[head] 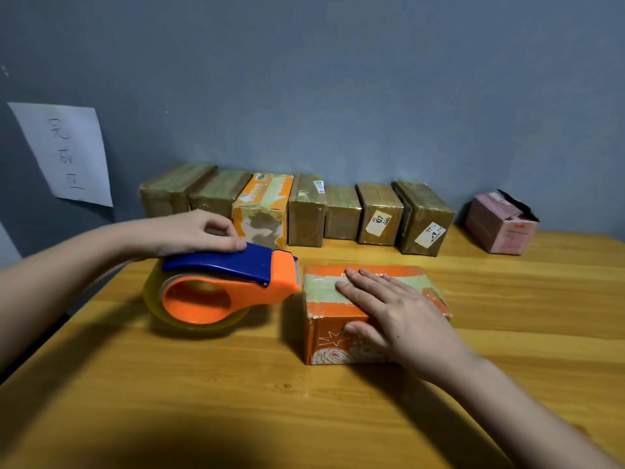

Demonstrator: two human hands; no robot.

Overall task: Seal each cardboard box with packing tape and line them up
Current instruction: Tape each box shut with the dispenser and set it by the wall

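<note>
On the glossy yellow wooden table [507, 299], a small orange printed cardboard box [338, 340] with a glossy tape strip across its top lies under the right hand [395, 313], fingers flat and spread, thumb on the near face. Just left of it, the left hand [192, 231] curls over the blue-and-orange plastic tape dispenser [223, 282]. Taped brown boxes [338, 211] line the grey wall [338, 79].

Nine boxes [372, 309], one tape dispenser [220, 286]
</note>
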